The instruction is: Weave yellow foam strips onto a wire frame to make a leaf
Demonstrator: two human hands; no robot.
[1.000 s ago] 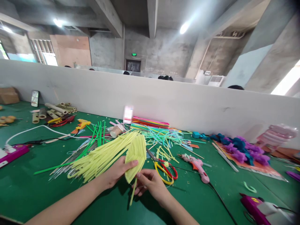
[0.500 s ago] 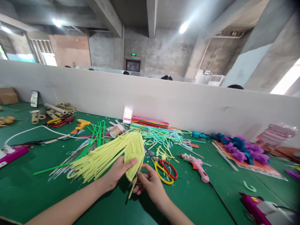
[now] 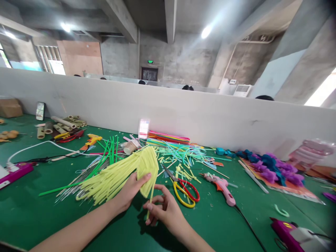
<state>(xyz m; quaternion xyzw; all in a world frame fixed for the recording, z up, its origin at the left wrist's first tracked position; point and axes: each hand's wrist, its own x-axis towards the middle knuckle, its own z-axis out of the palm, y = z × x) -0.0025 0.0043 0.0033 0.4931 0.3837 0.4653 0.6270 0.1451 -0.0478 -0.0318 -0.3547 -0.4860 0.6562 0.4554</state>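
Note:
My left hand (image 3: 133, 187) is closed on a thick bunch of yellow pipe cleaners (image 3: 147, 166), thumb across the folded, leaf-shaped end. The long loose ends fan out to the left over the table. Just below the fold, my right hand (image 3: 162, 206) pinches a single yellow pipe cleaner end (image 3: 150, 201) that hangs down from the bunch. Scissors with one red and one yellow handle (image 3: 187, 192) lie beside my right hand, apart from it. Behind the bunch are green pipe cleaners (image 3: 111, 150).
A pink glue gun (image 3: 222, 187) with its cord lies to the right, a yellow one (image 3: 93, 139) to the left. Pipe cleaner scraps (image 3: 183, 154) litter the back. Purple power strips (image 3: 19, 173) sit at both sides. A white partition (image 3: 110, 105) stands behind the green table (image 3: 223, 231).
My right hand has slid slightly down along the yellow strand, which now hangs straighter. The folded end of the bunch has tilted a little left with my left hand.

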